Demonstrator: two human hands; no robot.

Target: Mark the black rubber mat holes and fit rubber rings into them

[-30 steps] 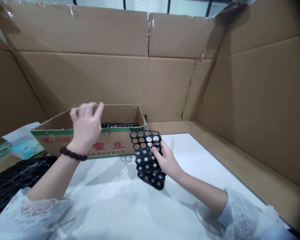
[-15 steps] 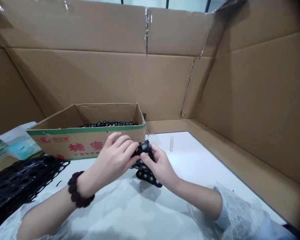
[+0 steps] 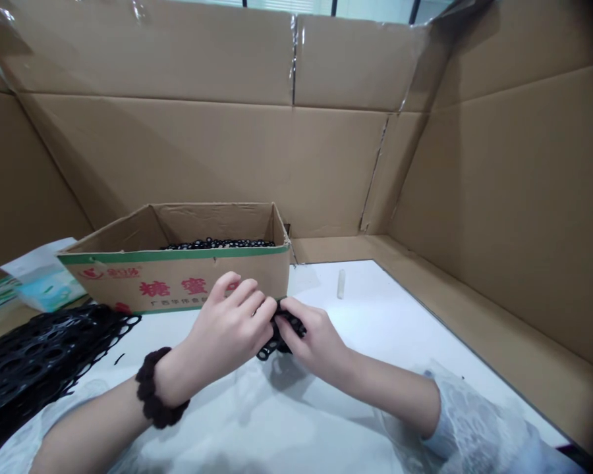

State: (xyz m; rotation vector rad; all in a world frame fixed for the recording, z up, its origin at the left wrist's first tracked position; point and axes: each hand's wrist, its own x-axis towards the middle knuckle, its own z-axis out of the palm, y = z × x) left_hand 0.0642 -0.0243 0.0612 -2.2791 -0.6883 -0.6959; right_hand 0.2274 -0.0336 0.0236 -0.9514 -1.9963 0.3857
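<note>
A small black perforated piece (image 3: 275, 343), with round holes through it, is pinched between my two hands above the white table. My left hand (image 3: 240, 319) grips its left side with curled fingers. On the other side my right hand (image 3: 312, 332) holds it between thumb and fingers, covering much of it. Its lower edge, showing ring-shaped holes, hangs out below the fingers. Behind the hands stands an open cardboard box (image 3: 103, 286) with red lettering, holding many small black rings (image 3: 217, 244).
At the left lies a stack of black sheets with round cut-outs (image 3: 39, 355). A tissue pack (image 3: 49, 289) sits behind it. A small clear tube (image 3: 340, 284) rests on the white table (image 3: 366, 342). Tall cardboard walls (image 3: 217, 151) enclose the back and sides.
The black piece has been folded or bunched up between my hands; the dotted strip that hung below no longer shows. Both hands have come closer together and slightly lower.
</note>
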